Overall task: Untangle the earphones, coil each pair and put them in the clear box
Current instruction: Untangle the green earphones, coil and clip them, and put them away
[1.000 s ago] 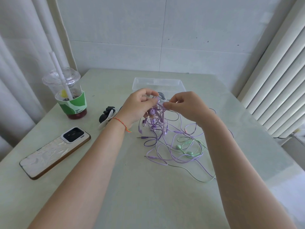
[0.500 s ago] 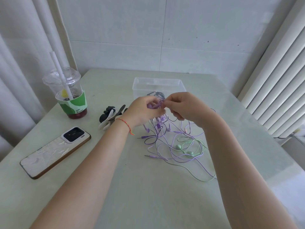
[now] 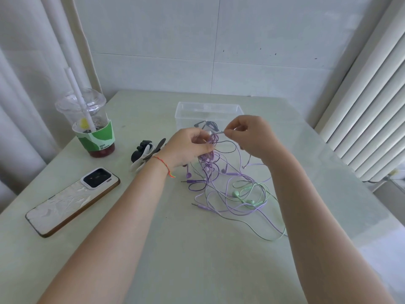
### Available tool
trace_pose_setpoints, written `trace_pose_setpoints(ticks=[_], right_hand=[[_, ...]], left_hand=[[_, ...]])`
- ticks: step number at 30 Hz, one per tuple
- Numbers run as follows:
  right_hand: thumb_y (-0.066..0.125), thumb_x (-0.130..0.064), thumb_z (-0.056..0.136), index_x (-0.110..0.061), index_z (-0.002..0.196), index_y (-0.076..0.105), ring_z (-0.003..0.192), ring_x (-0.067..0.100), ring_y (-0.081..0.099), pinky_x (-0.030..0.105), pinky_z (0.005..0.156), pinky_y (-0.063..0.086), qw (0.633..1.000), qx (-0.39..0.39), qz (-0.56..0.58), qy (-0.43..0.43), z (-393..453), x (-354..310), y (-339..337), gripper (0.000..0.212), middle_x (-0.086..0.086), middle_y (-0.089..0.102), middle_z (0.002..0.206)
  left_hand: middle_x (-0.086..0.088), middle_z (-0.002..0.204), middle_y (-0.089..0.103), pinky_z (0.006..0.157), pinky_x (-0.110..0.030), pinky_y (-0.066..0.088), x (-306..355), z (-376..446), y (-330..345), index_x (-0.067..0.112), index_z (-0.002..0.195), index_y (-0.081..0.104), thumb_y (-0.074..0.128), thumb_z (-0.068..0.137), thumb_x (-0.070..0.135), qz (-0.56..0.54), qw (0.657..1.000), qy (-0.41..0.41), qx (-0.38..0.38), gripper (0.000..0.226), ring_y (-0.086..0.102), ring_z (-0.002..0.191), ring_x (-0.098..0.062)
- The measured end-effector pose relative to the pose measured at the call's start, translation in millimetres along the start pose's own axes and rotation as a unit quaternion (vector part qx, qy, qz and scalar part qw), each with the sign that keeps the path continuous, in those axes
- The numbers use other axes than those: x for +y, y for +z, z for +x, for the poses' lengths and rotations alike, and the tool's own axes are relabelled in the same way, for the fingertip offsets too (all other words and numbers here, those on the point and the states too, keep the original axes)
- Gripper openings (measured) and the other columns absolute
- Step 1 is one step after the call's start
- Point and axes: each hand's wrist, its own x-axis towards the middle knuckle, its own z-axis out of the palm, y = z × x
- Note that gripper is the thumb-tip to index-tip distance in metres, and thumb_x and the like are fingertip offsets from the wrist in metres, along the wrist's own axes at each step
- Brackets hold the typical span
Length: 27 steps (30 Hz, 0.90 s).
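Head view, single frame.

Tabletop (image 3: 197, 260): pale green, wall along the far edge.

Clear box (image 3: 186, 113): near the middle of the far edge, open-topped; a dark earphone pair (image 3: 207, 124) lies inside.

Earphone tangle (image 3: 228, 189): purple and mint-green cords, centre of the tabletop toward the right edge, just in front of the clear box. Its upper part is lifted off the surface; loose loops trail toward the near edge. Mint earbuds (image 3: 241, 197) lie on the tabletop within the loops. Two jack plugs point toward the left edge.

Left hand (image 3: 188, 148): raised over the tangle, fingers curled round a bunch of purple cord. Red string bracelet (image 3: 163, 162) on the wrist.

Right hand (image 3: 252, 133): raised just before the box, thumb and forefinger pinching a thin strand drawn out from the bunch; remaining fingers curled.

Iced drink cup (image 3: 92, 123): domed lid, white straw, green sleeve; far left corner.

Phone (image 3: 72, 200): face down, white case, along the left edge.

Black and white hair clips (image 3: 142, 154): between the cup and the left hand.
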Motion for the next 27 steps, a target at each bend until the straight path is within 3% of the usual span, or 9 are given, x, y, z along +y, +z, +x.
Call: trace_pose_setpoints(ticks=[4, 8, 11, 17, 22, 27], right_hand=[[0.069, -0.022, 0.085, -0.022, 0.081, 0.069, 0.055, 0.011, 0.049, 0.022, 0.053, 0.036, 0.999, -0.049, -0.021, -0.007, -2, -1, 3, 0.005, -0.005, 0.059, 0.065], [0.070, -0.022, 0.085, -0.020, 0.084, 0.072, 0.042, 0.002, 0.041, 0.016, 0.046, 0.032, 1.000, -0.012, -0.002, -0.021, -1, -2, 6, 0.004, -0.008, 0.052, 0.056], [0.070, -0.023, 0.085, -0.020, 0.084, 0.072, 0.039, 0.000, 0.040, 0.013, 0.043, 0.030, 1.000, 0.008, 0.007, -0.016, 0, -1, 4, 0.004, -0.009, 0.050, 0.056], [0.071, -0.023, 0.085, -0.020, 0.083, 0.071, 0.051, 0.009, 0.045, 0.022, 0.052, 0.036, 1.000, 0.005, 0.007, -0.012, 0, -1, 4, 0.004, -0.006, 0.053, 0.059], [0.071, -0.022, 0.085, -0.018, 0.084, 0.072, 0.052, 0.010, 0.046, 0.023, 0.054, 0.038, 1.000, 0.003, 0.012, -0.014, 0, -1, 5, 0.005, -0.006, 0.053, 0.059], [0.069, -0.024, 0.086, -0.019, 0.086, 0.071, 0.051, 0.010, 0.047, 0.015, 0.045, 0.035, 0.999, -0.031, 0.000, -0.018, -3, -3, 4, 0.005, -0.003, 0.058, 0.065]], left_hand=[[-0.001, 0.079, 0.072, 0.067, -0.020, 0.049, 14, -6, 0, 0.011, 0.099, 0.070, 0.065, 0.089, 0.007, -0.090, 0.996, 0.007, -0.022, 0.012, 0.063, 0.066, -0.012], [-0.006, 0.099, 0.075, 0.078, -0.029, 0.047, 20, -5, -2, 0.017, 0.107, 0.072, 0.046, 0.080, 0.014, -0.115, 0.991, -0.022, -0.062, 0.038, 0.063, 0.079, -0.020], [-0.006, 0.095, 0.073, 0.084, -0.035, 0.049, 16, -5, -5, 0.017, 0.105, 0.070, 0.039, 0.086, -0.004, -0.111, 0.993, -0.019, -0.032, 0.042, 0.060, 0.078, -0.021], [-0.002, 0.083, 0.066, 0.071, -0.019, 0.052, 12, -6, -8, 0.015, 0.106, 0.068, 0.065, 0.086, -0.006, -0.124, 0.991, 0.008, -0.045, 0.029, 0.064, 0.072, -0.013], [-0.003, 0.077, 0.061, 0.067, -0.019, 0.052, 12, -8, -7, 0.014, 0.098, 0.067, 0.069, 0.084, -0.005, -0.121, 0.992, 0.008, -0.027, 0.024, 0.063, 0.064, -0.011], [-0.003, 0.078, 0.061, 0.062, -0.019, 0.051, 12, -7, -5, 0.018, 0.094, 0.069, 0.070, 0.082, -0.006, -0.094, 0.996, 0.007, -0.002, 0.027, 0.059, 0.061, -0.012]])
